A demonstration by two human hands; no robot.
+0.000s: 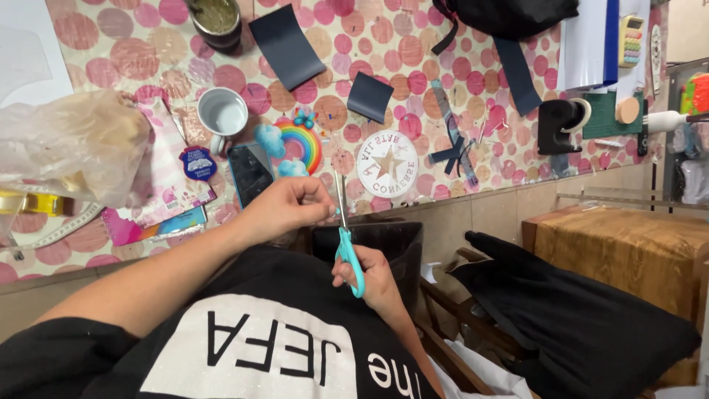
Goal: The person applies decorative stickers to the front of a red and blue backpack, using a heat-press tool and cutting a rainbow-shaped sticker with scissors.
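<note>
You're looking down at a worktop [111, 52] covered in a cloth of pink, red and orange dots on a pale ground. Below its edge, your view takes in a floor [480, 214] of large beige tiles with dark joints. To your right stands a wooden piece of furniture [628, 251] with a yellowish-brown, worn top. Just beside it, a dark cushion [576, 325] lies over a wooden chair frame [450, 307]. The light is even and soft, throwing only faint shadows.
</note>
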